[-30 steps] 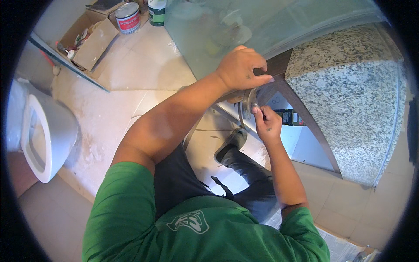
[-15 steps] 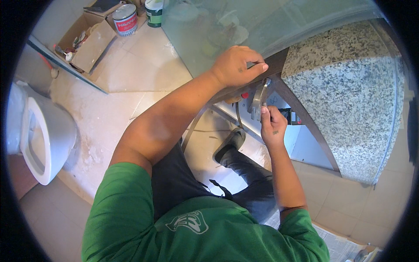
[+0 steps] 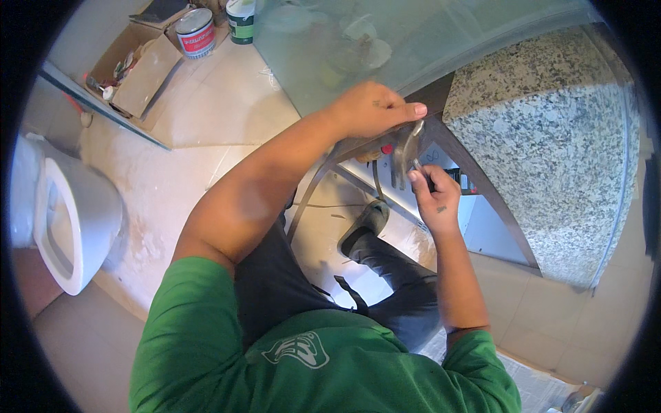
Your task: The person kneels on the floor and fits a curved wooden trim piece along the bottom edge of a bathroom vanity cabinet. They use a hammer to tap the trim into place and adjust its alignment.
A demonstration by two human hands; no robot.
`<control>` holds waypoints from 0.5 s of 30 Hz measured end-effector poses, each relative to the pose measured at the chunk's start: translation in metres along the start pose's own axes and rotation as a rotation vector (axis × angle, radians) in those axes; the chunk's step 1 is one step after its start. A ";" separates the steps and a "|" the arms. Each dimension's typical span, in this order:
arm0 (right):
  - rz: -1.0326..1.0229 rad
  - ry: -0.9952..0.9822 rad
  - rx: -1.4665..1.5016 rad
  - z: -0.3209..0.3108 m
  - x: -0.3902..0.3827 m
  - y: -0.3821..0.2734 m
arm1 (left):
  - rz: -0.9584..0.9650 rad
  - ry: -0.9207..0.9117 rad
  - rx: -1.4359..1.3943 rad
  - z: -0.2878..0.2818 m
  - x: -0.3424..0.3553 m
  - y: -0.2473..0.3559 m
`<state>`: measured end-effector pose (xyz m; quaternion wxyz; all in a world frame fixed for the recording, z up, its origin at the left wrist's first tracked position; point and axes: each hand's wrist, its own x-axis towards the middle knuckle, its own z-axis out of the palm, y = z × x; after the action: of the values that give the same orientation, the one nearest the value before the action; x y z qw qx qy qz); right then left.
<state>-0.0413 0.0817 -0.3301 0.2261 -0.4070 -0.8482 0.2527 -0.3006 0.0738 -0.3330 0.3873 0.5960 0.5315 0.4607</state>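
My right hand point(image 3: 438, 196) is closed round the handle of a claw hammer point(image 3: 411, 146). The metal head points up and touches or nearly touches the underside of a dark wooden strip point(image 3: 438, 96), just below my left thumb. On that strip, at the edge of a frosted glass panel point(image 3: 330, 48), rests my left hand point(image 3: 372, 113). Its thumb stretches along the wood; the other fingers are curled, and what they grip is hidden. A curved dark wooden edge point(image 3: 475, 165) runs down from there beside a speckled granite slab point(image 3: 544, 158).
A red knob point(image 3: 387, 149) and a hose sit below the wood. At the far left are an open cardboard box point(image 3: 148, 79), a red-labelled can point(image 3: 196, 38) and a green-and-white tub point(image 3: 241, 24). A white toilet point(image 3: 86, 213) stands at left.
My right hand and the hammer have shifted slightly, the head turning a little. My left hand has lowered and flattened, its thumb now straighter along the strip.
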 end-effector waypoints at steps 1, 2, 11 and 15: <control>-0.053 0.020 -0.011 -0.001 0.003 -0.006 | -0.023 -0.088 0.021 -0.003 -0.005 0.002; -0.097 0.045 -0.026 -0.002 0.006 -0.012 | -0.044 -0.185 0.039 -0.005 -0.009 0.001; 0.256 -0.122 -0.124 -0.024 0.016 0.003 | 0.074 -0.049 -0.140 -0.019 -0.017 -0.003; 0.228 -0.053 -0.139 -0.024 0.005 0.029 | 0.266 0.146 -0.134 -0.011 -0.001 -0.018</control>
<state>-0.0139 0.1072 -0.3284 0.1447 -0.5085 -0.8177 0.2277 -0.3157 0.0754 -0.3471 0.3219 0.5991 0.4427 0.5844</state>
